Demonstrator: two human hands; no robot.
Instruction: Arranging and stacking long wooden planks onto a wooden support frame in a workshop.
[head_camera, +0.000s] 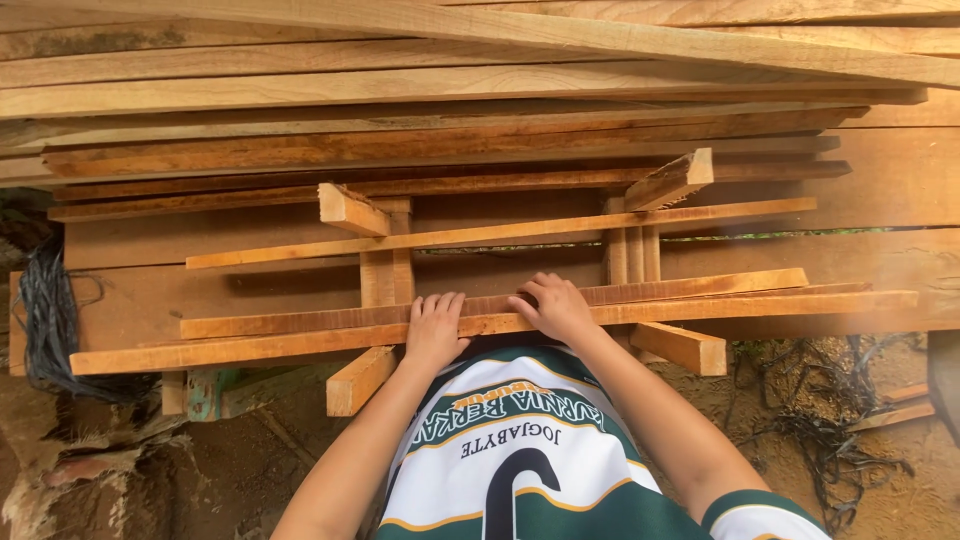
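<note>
- Left hand (435, 328): flat, palm down, fingers spread on the near long plank (300, 345); not curled round it, no grip; fingertips reaching to the second plank (640, 292) just behind
- Right hand (556, 308): fingers bent, knuckles up, pressing on top of same near plank beside left hand; thumb side touching second plank; clasped round anything or not — cannot tell
- Near plank: long, thin, pale orange wood; lying approx. level across two short cross blocks; running from far left to far right of view, right in front of the body
- Left cross block (360, 378) and right cross block (682, 347): poking out toward viewer under the planks, ends cut square
- Third thin strip (500, 232) further back, resting on a higher pair of blocks; slightly tilted, right end up
- Behind: big stack of rough boards (450, 110), filling top of view
- Black cord bundle (48, 320) hanging at left; more tangled cord (830, 440) on dirt floor at right
- Green and white jersey (530, 450) at btm centre
</note>
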